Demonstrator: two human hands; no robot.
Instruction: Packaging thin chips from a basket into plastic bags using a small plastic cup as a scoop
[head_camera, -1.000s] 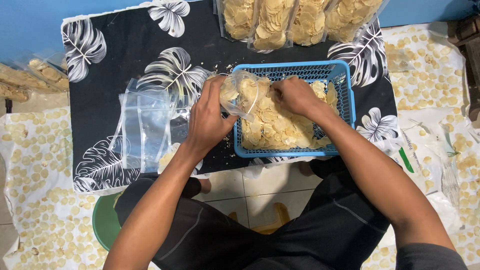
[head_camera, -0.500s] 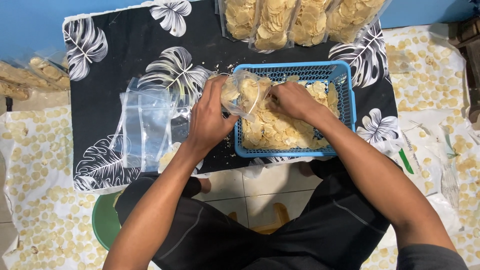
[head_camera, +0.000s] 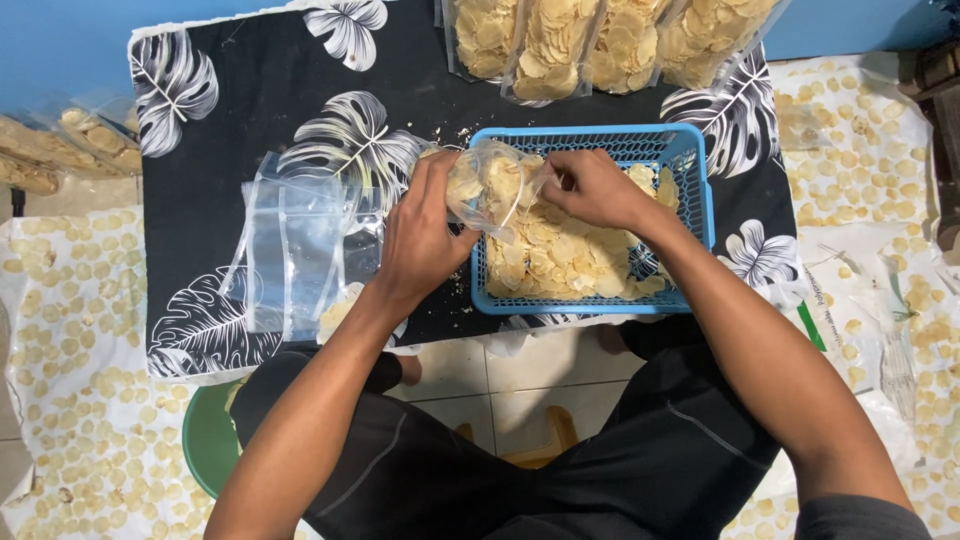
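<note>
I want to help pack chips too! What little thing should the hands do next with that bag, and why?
Probably scoop a few more chips from the blue basket into the clear bag. The left hand holds the bag tilted over the basket, the right hand is at its open mouth, and it looks only partly filled next to the packed bags above.

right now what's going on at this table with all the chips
A person sits at a leaf-print cloth. Their left hand holds a clear bag partly filled with pale chips over a blue basket, while the right hand is at the bag's mouth. Filled bags lie behind; empty bags lie left.
</note>
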